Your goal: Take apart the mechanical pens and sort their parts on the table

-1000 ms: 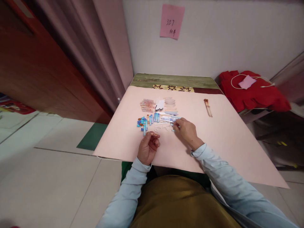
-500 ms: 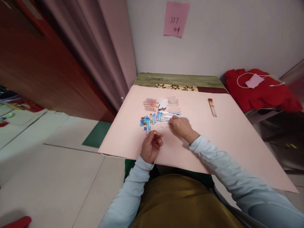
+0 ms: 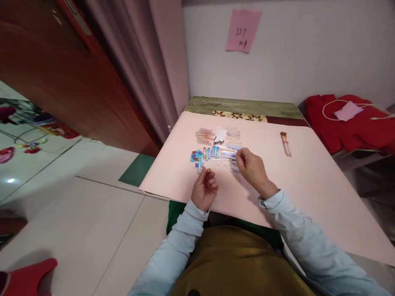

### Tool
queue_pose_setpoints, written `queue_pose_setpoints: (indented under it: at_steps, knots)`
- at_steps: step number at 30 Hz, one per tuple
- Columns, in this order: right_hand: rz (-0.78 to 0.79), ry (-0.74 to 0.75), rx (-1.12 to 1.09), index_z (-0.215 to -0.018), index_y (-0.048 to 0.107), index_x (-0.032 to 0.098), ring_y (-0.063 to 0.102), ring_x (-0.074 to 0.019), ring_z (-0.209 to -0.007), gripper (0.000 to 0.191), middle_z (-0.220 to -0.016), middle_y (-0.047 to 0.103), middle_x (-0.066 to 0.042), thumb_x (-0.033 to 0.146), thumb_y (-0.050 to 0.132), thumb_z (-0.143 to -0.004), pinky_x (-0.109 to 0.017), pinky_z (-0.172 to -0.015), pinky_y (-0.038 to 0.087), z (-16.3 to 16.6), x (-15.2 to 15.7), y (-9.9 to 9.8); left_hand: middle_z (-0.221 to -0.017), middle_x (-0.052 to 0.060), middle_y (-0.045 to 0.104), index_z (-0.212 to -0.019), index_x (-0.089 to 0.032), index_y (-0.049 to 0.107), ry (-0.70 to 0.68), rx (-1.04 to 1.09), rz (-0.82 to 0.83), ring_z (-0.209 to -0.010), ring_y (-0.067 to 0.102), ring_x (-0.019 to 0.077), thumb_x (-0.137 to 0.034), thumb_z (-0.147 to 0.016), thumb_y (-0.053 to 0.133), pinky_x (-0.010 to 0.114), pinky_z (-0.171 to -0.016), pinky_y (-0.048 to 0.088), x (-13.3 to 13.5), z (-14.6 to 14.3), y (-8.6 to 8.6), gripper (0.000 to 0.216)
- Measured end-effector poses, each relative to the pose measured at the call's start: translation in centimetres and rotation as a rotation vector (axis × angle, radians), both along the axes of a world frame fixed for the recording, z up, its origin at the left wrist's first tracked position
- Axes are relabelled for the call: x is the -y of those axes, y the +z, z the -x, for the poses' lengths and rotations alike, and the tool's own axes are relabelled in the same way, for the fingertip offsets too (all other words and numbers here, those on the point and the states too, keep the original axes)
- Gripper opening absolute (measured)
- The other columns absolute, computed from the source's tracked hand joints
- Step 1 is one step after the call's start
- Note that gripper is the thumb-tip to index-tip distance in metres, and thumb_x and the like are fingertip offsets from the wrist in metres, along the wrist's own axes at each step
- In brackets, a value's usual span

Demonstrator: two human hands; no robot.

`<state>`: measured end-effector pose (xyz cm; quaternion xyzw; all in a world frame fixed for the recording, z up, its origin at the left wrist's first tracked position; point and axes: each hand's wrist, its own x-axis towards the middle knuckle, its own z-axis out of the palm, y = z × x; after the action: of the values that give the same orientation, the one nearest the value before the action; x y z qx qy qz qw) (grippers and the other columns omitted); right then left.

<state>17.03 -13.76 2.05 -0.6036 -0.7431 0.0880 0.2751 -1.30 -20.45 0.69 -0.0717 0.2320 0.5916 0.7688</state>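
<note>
My left hand (image 3: 205,192) is closed near the table's front edge, holding a short orange-brown pen part (image 3: 209,169) between thumb and fingertips, its round end facing up. To the right, above the paper, my right hand (image 3: 253,167) makes a pinch; whatever is in it is too thin to make out. A thin dark-tipped rod (image 3: 226,160) reaches toward its fingertips. Just beyond my left hand lie blue and brown caps (image 3: 196,156) and blue pen barrels (image 3: 215,152). Thin pale sticks (image 3: 228,153) lie between the barrels and my right hand.
Pinkish paper (image 3: 308,197) covers most of the table. Behind the barrels are reddish clear tubes (image 3: 205,136), black-tipped white refills (image 3: 219,137) and pale tubes (image 3: 233,134). Two brown-topped pens (image 3: 285,144) lie to the right. Red cloth (image 3: 327,131) sits beyond the table's right edge.
My right hand has lifted away from the pale sticks and moved slightly right, still pinched. The pen part in my left hand has turned more end-on. The camera view has shifted left.
</note>
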Motion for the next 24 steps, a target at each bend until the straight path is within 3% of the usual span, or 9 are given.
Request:
queue_pose_setpoints:
  at_steps: [3, 11, 19, 24]
  knots:
    - [-0.013, 0.001, -0.052, -0.091, 0.058, 0.020, 0.053, -0.0185, -0.063, 0.016, -0.076, 0.064, -0.005, 0.028, 0.044, -0.092, -0.028, -0.060, 0.031, -0.4, -0.7, -0.7, -0.062, 0.001, 0.059, -0.076, -0.011, 0.061, -0.028, 0.068, 0.010, -0.043, 0.042, 0.0028, -0.029, -0.102, 0.044, 0.014, -0.040, 0.033, 0.4, -0.5, 0.4, 0.036]
    - [0.143, 0.109, -0.276, -0.082, 0.059, 0.021, 0.053, -0.0158, -0.061, 0.012, -0.068, 0.063, -0.001, 0.027, 0.049, -0.085, -0.026, -0.061, 0.035, -0.1, -1.5, -2.3, -0.064, 0.002, 0.060, -0.074, -0.011, 0.062, 0.006, 0.012, -0.023, -0.045, 0.044, 0.0036, -0.027, -0.102, 0.044, 0.016, -0.043, 0.036, 0.4, 0.1, 0.0, 0.036]
    - [0.123, 0.163, -0.148, -0.078, 0.069, 0.020, 0.059, -0.0172, -0.070, 0.012, -0.075, 0.069, -0.002, 0.018, 0.057, -0.079, -0.027, -0.066, 0.039, 0.0, -1.8, -2.3, -0.065, 0.001, 0.059, -0.076, -0.011, 0.061, 0.008, -0.035, -0.031, -0.045, 0.044, 0.0037, -0.028, -0.103, 0.041, 0.016, -0.044, 0.037, -0.2, 0.3, 0.4, 0.038]
    - [0.108, 0.173, -0.144, -0.089, 0.074, 0.021, 0.065, -0.0187, -0.079, 0.021, -0.088, 0.074, -0.003, 0.015, 0.056, -0.080, -0.028, -0.073, 0.044, -0.4, -2.0, -2.2, -0.065, 0.001, 0.059, -0.077, -0.011, 0.062, 0.002, -0.060, 0.009, -0.046, 0.044, 0.0040, -0.027, -0.102, 0.044, 0.016, -0.044, 0.037, -0.7, 0.4, 0.7, 0.034]
